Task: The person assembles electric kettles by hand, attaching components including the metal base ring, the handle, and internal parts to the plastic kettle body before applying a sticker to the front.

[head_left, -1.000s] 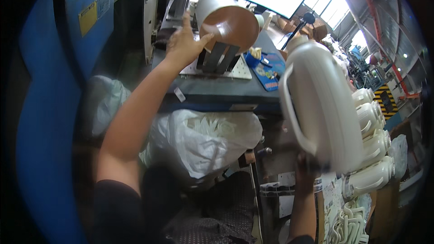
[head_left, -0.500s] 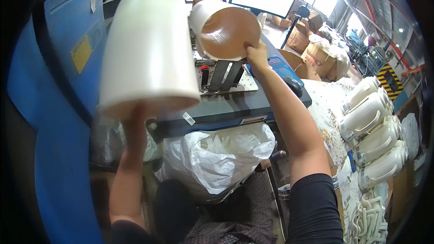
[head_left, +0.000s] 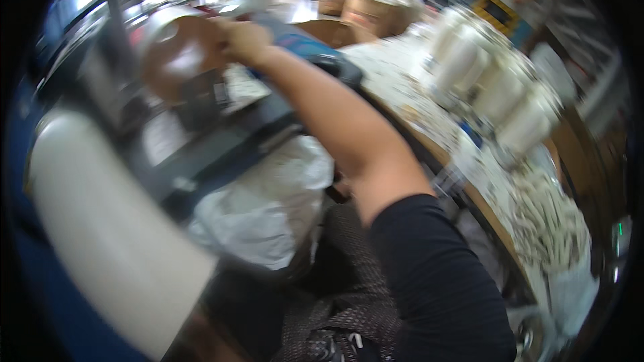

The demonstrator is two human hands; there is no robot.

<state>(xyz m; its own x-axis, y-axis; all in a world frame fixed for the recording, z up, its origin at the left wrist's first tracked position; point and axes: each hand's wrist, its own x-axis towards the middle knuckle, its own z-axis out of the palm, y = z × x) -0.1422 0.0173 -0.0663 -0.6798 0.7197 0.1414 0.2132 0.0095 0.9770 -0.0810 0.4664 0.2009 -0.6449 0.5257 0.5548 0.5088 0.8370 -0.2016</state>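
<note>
A large white hollow cylinder fills the left side, tilted, its lower end by my lap. My left forearm runs up to that end; the hand supporting the cylinder is hidden by it. Farther off, my right hand grips the rim of a second white cylinder with a brown inside. This one sits at the dark metal bracket of a fixture on the grey-topped machine. Motion blurs both cylinders and the right fingers.
A white plastic bag hangs below the machine's front edge. On the speckled table to the right stand several white jugs and a pile of white handles. A black mouse lies near the machine's right corner.
The view has swung to the right. The large cylinder has moved down and left, tipping over towards me. My right hand still holds the other cylinder, now lower at the bracket.
</note>
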